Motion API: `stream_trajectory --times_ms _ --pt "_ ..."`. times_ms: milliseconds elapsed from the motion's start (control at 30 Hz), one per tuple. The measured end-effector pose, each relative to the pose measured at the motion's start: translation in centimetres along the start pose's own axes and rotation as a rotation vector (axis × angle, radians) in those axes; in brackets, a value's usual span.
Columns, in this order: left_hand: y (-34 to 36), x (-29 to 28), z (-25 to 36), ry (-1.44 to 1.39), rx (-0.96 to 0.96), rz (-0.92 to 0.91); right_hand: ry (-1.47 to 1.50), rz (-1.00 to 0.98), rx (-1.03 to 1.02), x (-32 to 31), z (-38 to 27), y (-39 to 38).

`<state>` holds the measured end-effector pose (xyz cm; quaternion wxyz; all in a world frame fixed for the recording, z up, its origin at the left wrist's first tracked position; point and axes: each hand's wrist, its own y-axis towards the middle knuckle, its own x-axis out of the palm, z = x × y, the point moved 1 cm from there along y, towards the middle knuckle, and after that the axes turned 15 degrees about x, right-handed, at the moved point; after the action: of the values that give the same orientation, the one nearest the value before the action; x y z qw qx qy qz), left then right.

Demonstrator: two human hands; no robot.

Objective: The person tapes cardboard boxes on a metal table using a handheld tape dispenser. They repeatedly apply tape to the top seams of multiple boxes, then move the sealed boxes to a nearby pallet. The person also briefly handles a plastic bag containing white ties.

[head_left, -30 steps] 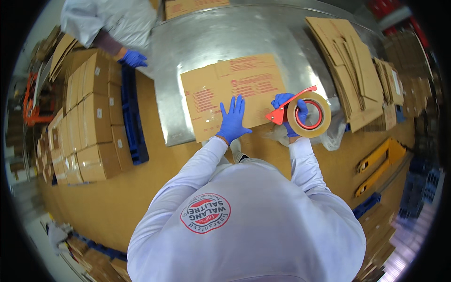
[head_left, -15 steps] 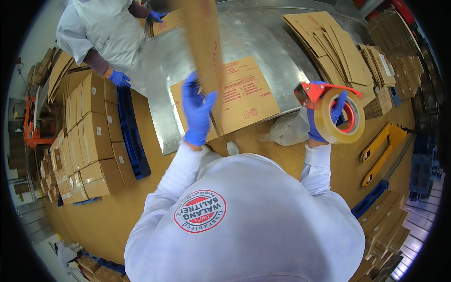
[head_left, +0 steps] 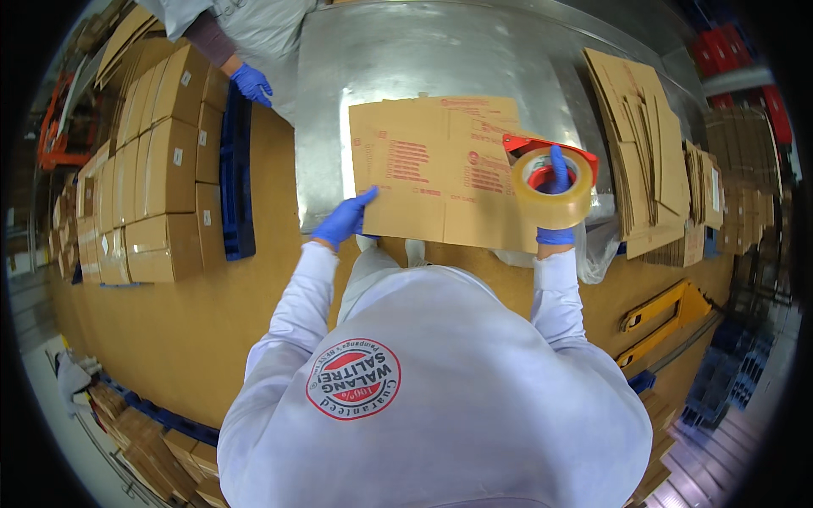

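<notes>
In the head view, the person's left hand pinches the near left corner of a flattened cardboard carton, thumb on top. The carton lies at the near edge of the metal desk, overhanging it. The right hand is closed around a red tape dispenser, its thumb through the clear tape roll, above the carton's right end. Farther right lie stacked flat cartons; at far left hangs a co-worker's blue-gloved hand.
</notes>
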<state>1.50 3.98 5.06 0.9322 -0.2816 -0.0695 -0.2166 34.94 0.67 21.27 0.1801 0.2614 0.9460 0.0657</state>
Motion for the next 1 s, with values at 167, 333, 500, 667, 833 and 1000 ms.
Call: stream_trajectory --times_ms 167,333,500,667,833,1000 --pt "1.1 2.2 -4.2 -0.170 0.132 0.166 -0.155 -0.049 -0.193 10.1 7.2 0.6" --pt "1.6 1.5 -5.7 -0.159 0.154 0.211 0.048 -0.154 0.052 19.7 14.3 -2.0" --pt "1.9 1.3 -6.9 -0.061 0.211 0.271 0.364 -0.280 0.445 22.1 18.7 -1.5" --pt "2.6 1.5 -9.0 -0.227 0.173 0.343 0.089 -0.316 0.374 19.2 17.9 -6.6" --pt "3.5 1.3 -10.8 -0.356 0.128 0.342 -0.207 -0.461 0.110 14.3 13.8 -13.6" --pt "2.5 2.5 -7.1 -0.265 0.157 0.346 0.079 -0.590 0.649 17.9 15.7 -9.0"
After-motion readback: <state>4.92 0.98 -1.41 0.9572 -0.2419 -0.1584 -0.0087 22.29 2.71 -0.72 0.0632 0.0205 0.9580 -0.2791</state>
